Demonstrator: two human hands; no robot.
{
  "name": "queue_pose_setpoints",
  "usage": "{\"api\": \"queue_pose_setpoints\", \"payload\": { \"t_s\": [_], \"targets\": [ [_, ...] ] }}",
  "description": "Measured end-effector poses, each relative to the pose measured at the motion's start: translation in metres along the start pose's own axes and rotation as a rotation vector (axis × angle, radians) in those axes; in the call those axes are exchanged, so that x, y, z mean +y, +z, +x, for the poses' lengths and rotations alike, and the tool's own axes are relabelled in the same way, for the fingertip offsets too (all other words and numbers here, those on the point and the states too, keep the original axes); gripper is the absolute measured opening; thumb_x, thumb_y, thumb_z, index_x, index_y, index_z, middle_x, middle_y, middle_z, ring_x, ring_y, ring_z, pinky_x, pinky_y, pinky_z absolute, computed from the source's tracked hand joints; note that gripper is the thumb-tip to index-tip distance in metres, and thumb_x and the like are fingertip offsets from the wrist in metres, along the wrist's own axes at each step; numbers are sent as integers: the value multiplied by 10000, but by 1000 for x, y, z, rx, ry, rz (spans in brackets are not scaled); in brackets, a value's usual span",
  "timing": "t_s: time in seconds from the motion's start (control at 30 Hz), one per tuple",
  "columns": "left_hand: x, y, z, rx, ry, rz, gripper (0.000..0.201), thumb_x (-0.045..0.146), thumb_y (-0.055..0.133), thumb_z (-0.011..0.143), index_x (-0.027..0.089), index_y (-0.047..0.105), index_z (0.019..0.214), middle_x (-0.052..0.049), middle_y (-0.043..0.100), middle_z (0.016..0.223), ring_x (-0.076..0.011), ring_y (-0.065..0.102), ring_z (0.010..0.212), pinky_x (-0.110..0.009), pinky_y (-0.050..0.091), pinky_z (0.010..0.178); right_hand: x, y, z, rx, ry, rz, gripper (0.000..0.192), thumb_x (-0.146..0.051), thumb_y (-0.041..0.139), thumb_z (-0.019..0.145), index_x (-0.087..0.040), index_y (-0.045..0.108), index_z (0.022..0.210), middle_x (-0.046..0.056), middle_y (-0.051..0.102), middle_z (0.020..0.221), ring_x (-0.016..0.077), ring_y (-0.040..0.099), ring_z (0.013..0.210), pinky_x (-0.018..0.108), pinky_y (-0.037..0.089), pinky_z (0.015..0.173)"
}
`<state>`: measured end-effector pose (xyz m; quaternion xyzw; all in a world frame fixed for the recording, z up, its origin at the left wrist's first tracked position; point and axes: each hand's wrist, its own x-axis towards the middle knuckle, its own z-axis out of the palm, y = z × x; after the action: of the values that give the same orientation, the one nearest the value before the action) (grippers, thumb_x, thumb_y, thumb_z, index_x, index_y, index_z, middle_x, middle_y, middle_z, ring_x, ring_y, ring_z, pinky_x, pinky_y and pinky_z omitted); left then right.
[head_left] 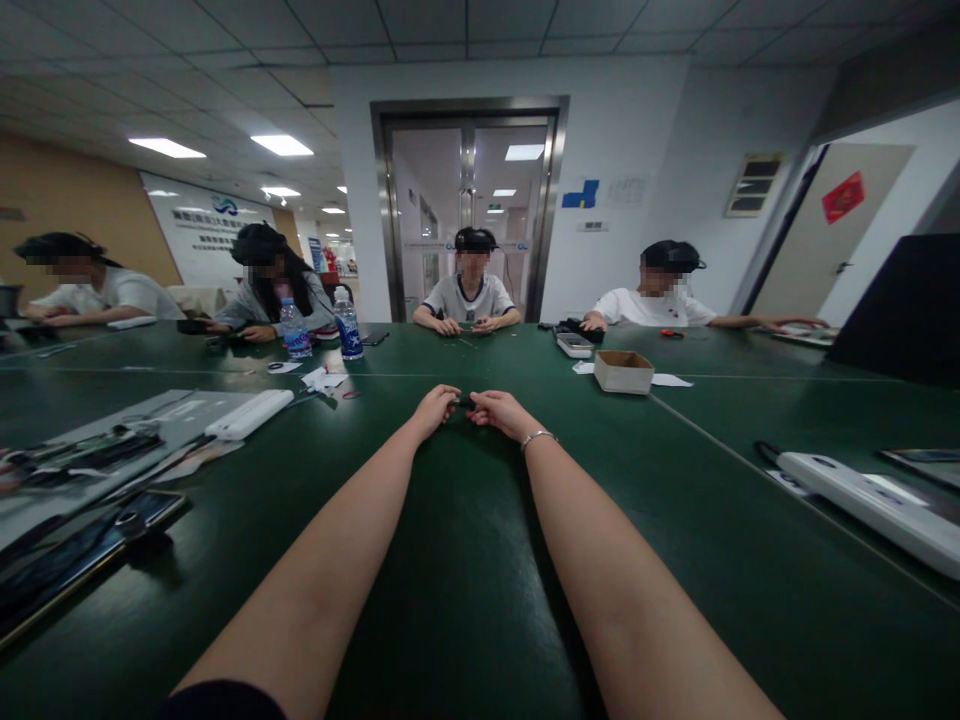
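Both my arms stretch forward over a dark green table (465, 560). My left hand (435, 407) and my right hand (499, 410) meet at their fingertips on a small dark object (464, 403) that rests near the table top. The object is too small to name. A thin bracelet (537, 437) circles my right wrist.
A small cardboard box (623, 371) stands ahead to the right, two water bottles (347, 324) ahead to the left. White power strips (870, 500) lie at right and left, with phones and tools (90, 545) at my near left. Several people sit across the table.
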<state>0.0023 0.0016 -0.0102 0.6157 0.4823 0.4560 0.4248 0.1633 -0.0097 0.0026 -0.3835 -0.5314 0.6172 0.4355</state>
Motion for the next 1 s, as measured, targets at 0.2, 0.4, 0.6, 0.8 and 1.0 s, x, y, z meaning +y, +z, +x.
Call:
{"api": "queue_pose_setpoints", "payload": {
  "t_s": [0.2,0.4,0.6,0.8,1.0],
  "targets": [
    [0,-1,-3,-39,74,37,278,326,372,836,129,552,913,46,416,467,-57,334,369,-174,263,390,-2,1,-1,0,4,-10,162,-144,513,873,-73,533,728,85,609,591,71,552,427,129,480,422],
    [0,-1,-3,-50,90,63,346,379,369,834,114,574,917,41,419,452,-64,351,379,-182,273,403,-2,1,-1,2,13,1,135,-137,524,866,-65,536,752,90,612,592,76,553,419,138,482,426],
    [-2,-2,0,-45,74,50,272,315,432,800,133,569,949,34,451,534,-61,384,418,-174,290,404,0,-1,0,-2,-6,8,135,-123,515,868,-67,534,746,85,608,583,74,548,416,135,475,416],
    [-4,-2,2,-41,81,41,232,236,455,772,139,564,952,10,507,624,-66,440,486,-166,321,423,2,-1,3,1,-10,10,128,-126,528,861,-65,537,749,93,609,582,82,554,422,140,474,414],
    [0,-2,-2,-38,98,37,228,185,483,740,146,559,951,-18,571,725,-89,509,568,-176,361,454,1,-1,1,2,-10,16,135,-146,574,835,-71,539,728,86,603,576,82,548,424,144,473,412]
  ]
}}
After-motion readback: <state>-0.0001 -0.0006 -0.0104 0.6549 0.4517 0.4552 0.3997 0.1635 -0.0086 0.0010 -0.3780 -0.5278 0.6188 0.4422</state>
